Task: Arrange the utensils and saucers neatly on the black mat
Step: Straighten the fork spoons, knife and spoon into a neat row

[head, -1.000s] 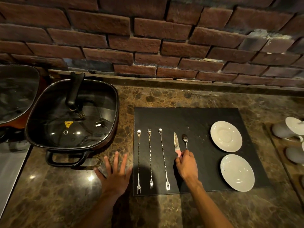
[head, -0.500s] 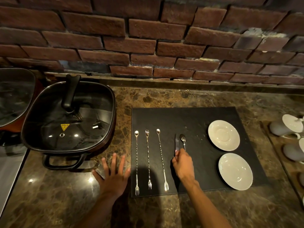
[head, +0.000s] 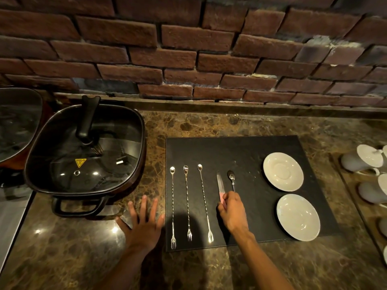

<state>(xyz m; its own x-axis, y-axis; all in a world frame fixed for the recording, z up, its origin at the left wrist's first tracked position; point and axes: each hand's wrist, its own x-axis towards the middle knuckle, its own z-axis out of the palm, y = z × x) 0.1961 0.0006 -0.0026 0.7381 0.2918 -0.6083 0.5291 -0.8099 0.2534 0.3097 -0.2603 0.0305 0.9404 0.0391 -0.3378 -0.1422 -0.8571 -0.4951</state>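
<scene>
Head view, only one you had: your right hand (head: 231,210) sat on the black mat (head: 236,151), fingers curled around the pink handle of the knife (head: 220,185), blade pointing away from you; the small spoon (head: 231,179) lay just beside it, its handle running under your knuckles, so I couldn't tell whether you had hold of that too. Looked like you were squaring the knife up parallel with the row. Your left hand (head: 143,226) was flat on the counter (head: 209,126) just off the mat's left edge, fingers spread, holding nothing, probably bracing. Count on the mat: three long twisted-stem forks (head: 187,204), side by side, tines toward you, bowl ends away; the third one leaned slightly off parallel. One knife, one small spoon. Two white saucers (head: 283,171) on the right side, one behind the other, apart, the near one (head: 298,217) close to the mat's front edge. Off the mat: lidded black electric pan (head: 83,151) at left, white cups (head: 363,158) on a tray at far right, partly cut off, so no count there.
</scene>
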